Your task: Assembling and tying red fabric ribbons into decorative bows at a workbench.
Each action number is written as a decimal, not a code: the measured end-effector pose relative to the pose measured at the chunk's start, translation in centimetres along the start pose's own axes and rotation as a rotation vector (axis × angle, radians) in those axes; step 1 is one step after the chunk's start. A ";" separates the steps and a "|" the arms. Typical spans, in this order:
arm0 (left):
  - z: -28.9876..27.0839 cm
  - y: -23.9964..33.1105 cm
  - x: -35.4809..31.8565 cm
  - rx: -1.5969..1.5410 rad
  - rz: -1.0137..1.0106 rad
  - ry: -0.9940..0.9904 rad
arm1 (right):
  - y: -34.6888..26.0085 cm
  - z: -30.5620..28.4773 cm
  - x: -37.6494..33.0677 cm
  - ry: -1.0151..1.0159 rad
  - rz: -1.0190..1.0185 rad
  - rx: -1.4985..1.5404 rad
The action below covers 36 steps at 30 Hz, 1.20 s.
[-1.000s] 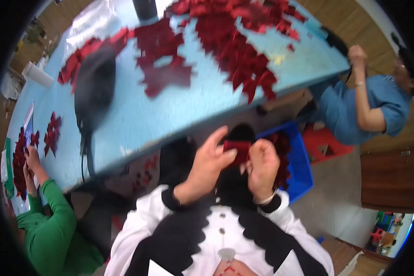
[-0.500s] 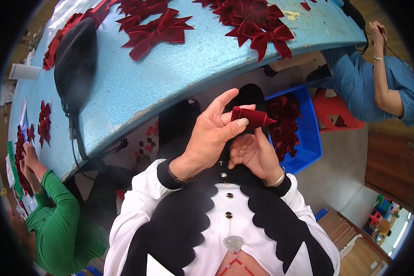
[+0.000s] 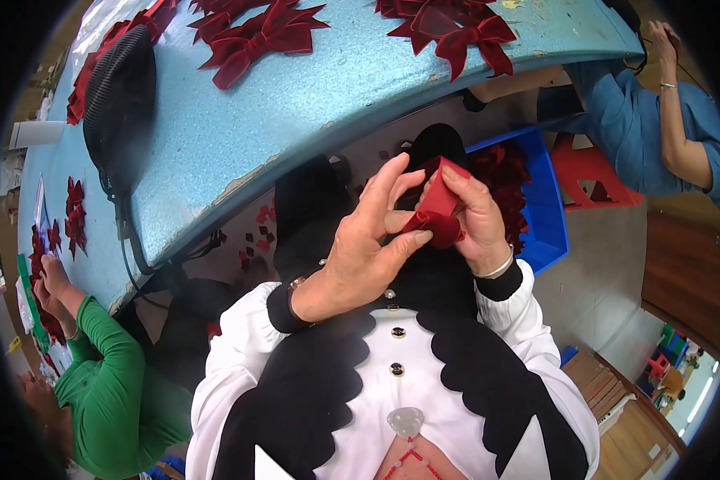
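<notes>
Over my lap, both hands are on one dark red velvet ribbon point(image 3: 438, 226). My left hand point(image 3: 358, 254) pinches a rolled part of it between thumb and forefinger, its other fingers stretched out. My right hand point(image 3: 482, 220) grips a raised length of the same ribbon, whose paler red underside faces me. The ribbon bends into a loop between the two hands. Just right of my right hand, a blue crate point(image 3: 554, 210) holds dark red velvet pieces point(image 3: 504, 172).
A light blue table point(image 3: 240, 136) curves across ahead, with finished red bows point(image 3: 268, 40) and a black padded cover point(image 3: 120, 108) on it. A person in green point(image 3: 108, 384) works at left; another in blue point(image 3: 624, 132) sits at right near a red stool point(image 3: 588, 180). Red scraps point(image 3: 262, 240) litter the floor.
My right hand has risen from below the ribbon and taken hold of its free end, lifting it into a loop. My left hand keeps its pinch and has shifted slightly lower.
</notes>
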<state>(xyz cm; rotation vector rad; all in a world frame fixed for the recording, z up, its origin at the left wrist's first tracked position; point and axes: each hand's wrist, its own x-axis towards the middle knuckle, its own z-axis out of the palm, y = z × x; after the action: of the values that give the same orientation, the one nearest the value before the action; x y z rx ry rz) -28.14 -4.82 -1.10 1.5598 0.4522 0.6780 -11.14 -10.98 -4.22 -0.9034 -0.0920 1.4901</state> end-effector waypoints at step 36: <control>-0.5 -6.0 1.8 -0.261 -0.568 0.127 | -1.8 2.3 -1.8 -0.155 -0.387 -0.385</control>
<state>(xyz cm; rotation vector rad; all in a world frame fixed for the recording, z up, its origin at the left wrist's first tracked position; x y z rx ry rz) -26.53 -2.62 -6.74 1.0722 0.8278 0.3742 -11.23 -11.20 -0.78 -1.0063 -0.6504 1.1925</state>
